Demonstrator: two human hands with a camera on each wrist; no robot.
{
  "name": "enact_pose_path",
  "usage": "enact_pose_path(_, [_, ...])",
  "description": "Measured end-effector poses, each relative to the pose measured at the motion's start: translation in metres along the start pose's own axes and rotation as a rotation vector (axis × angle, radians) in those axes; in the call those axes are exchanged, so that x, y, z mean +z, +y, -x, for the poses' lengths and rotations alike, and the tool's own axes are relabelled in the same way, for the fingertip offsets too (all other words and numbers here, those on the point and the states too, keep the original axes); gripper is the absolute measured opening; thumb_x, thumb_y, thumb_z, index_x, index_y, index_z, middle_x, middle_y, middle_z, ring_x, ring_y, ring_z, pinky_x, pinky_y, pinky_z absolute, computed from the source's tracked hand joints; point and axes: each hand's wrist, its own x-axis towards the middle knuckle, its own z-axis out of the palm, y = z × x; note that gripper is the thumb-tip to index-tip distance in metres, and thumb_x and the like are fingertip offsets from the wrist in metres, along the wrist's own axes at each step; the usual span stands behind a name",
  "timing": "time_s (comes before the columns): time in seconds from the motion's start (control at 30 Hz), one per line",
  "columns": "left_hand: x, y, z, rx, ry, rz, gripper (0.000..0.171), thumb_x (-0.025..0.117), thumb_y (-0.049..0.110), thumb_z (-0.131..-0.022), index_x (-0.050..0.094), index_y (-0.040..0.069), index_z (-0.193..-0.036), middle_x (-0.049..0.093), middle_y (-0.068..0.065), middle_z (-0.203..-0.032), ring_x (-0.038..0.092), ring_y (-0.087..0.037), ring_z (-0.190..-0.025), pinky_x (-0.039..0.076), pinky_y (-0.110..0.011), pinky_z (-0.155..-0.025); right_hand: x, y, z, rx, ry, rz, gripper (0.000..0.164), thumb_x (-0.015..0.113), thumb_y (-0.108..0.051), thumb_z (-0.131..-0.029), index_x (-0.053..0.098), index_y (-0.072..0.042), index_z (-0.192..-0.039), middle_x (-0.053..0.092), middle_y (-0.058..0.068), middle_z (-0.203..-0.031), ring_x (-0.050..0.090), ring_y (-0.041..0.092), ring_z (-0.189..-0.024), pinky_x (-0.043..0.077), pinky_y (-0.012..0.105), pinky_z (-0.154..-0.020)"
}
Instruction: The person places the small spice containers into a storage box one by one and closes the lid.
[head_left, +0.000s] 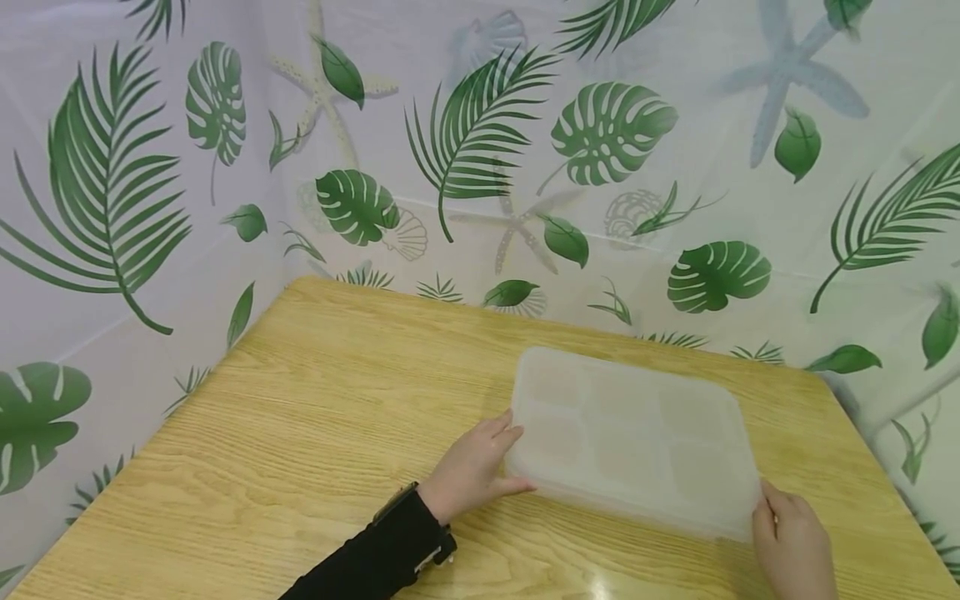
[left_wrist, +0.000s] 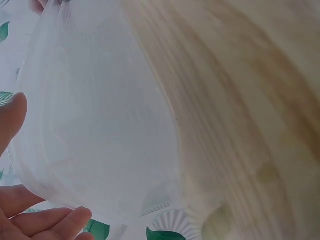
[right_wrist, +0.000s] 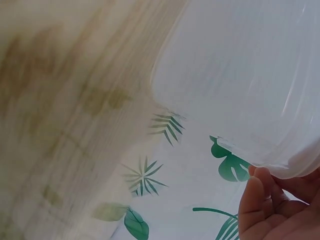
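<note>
A translucent white plastic storage box [head_left: 630,442], flat and rectangular with rounded corners, is held tilted above the wooden table. Several squarish compartments show faintly through its top. My left hand [head_left: 476,467] grips the left end, its thumb at the near corner and fingers along the side. At the right end, my right hand [head_left: 795,533] pinches the near corner between thumb and fingers. In the left wrist view the box's smooth underside [left_wrist: 110,110] faces the camera. Bent fingers [right_wrist: 255,197] hold the rim in the right wrist view.
The wood-grain table [head_left: 322,400] stretches out to the left and behind the box. A white curtain [head_left: 480,250] printed with green leaves, shells and starfish hangs along its back and sides. A dark sleeve [head_left: 375,542] with a wrist strap covers the left forearm.
</note>
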Motion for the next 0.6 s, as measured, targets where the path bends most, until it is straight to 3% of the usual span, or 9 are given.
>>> enact_pose_path(0.37, [0.000,0.000,-0.001,-0.060,-0.017,0.023,0.064,0.063,0.044,-0.077,0.051,-0.002,-0.121,0.041,-0.022,-0.129,0.043,-0.030,-0.115,0.040,-0.033,-0.090,0.000,0.004,-0.008,-0.023,-0.066,-0.012,0.029,0.038,0.004,-0.084,0.050,0.024,-0.102,0.051,0.035,-0.087,0.049,0.045,-0.082,0.038,0.054,-0.067])
enact_pose_path(0.6, [0.003,-0.002,-0.004,-0.075,-0.020,-0.001,0.064,0.062,0.046,-0.077,0.051,0.000,-0.121,0.042,-0.021,-0.128,0.042,-0.030,-0.115,0.040,-0.032,-0.091,0.001,0.004,-0.013,-0.014,-0.106,-0.030,0.029,0.039,0.003,-0.085,0.049,0.024,-0.103,0.053,0.032,-0.084,0.052,0.041,-0.075,0.039,0.052,-0.062])
